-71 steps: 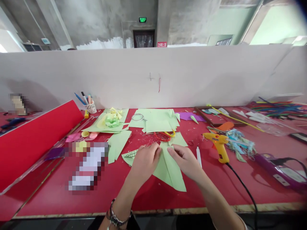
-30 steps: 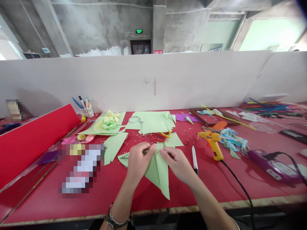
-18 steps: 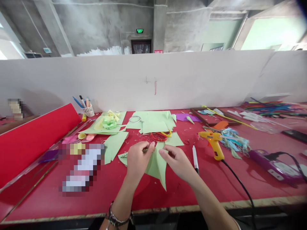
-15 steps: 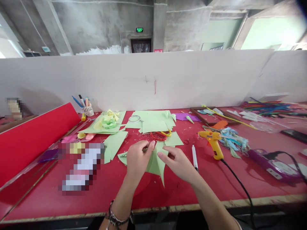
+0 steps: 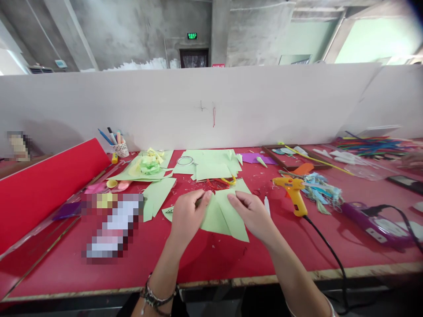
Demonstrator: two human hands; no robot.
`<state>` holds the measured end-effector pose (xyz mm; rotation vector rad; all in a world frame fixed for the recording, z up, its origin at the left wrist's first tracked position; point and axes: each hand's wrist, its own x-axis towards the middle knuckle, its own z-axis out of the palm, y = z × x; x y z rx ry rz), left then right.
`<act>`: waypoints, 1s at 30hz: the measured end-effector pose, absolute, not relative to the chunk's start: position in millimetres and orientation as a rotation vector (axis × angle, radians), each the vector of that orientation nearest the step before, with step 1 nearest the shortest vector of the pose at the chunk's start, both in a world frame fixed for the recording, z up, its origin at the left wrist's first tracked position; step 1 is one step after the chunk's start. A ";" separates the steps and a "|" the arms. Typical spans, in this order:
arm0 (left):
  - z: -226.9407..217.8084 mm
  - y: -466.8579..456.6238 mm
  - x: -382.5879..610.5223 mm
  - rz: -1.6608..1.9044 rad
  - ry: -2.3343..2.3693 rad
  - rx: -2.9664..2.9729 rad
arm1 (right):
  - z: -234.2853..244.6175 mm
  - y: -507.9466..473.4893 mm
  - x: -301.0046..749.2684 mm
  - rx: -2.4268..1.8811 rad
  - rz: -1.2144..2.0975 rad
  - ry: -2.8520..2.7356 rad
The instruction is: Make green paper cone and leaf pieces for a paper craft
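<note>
My left hand (image 5: 189, 209) is closed, thumb against fingers, on the left upper part of a light green paper sheet (image 5: 216, 216). Something dark shows between its fingers, too small to make out. My right hand (image 5: 250, 211) pinches the sheet's right upper part between thumb and fingers. The paper hangs between both hands just over the red table, with a fold or overlapping edge slanting down its middle. Right behind the hands lie red loops (image 5: 215, 183) and a yellow curved piece (image 5: 228, 180), partly hidden. A white marker (image 5: 267, 205) lies beside my right hand.
On the red table (image 5: 139, 268) a yellow glue gun (image 5: 294, 193) with a black cord stands at right, near blue tassels (image 5: 322, 189) and a purple power strip (image 5: 376, 224). Green paper sheets (image 5: 211, 171) lie behind. A pen cup (image 5: 120, 149) stands back left, before a white partition (image 5: 158, 110).
My right hand has moved slightly right and taken a pinch on the paper's upper right. The sheet's right flap, earlier a narrow downward point, now spreads wider to the right.
</note>
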<state>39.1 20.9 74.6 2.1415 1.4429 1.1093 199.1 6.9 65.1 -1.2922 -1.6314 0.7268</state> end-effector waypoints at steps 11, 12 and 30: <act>74.0 22.5 39.9 1.191 1.641 2.106 | 65.8 8.6 200.2 -1.227 0.704 -1.718; 74.0 22.6 39.2 1.195 1.652 2.101 | 66.9 7.7 200.5 -1.232 0.699 -1.737; 76.5 24.1 29.6 1.240 1.634 2.079 | 71.1 5.2 208.1 -1.217 0.571 -1.799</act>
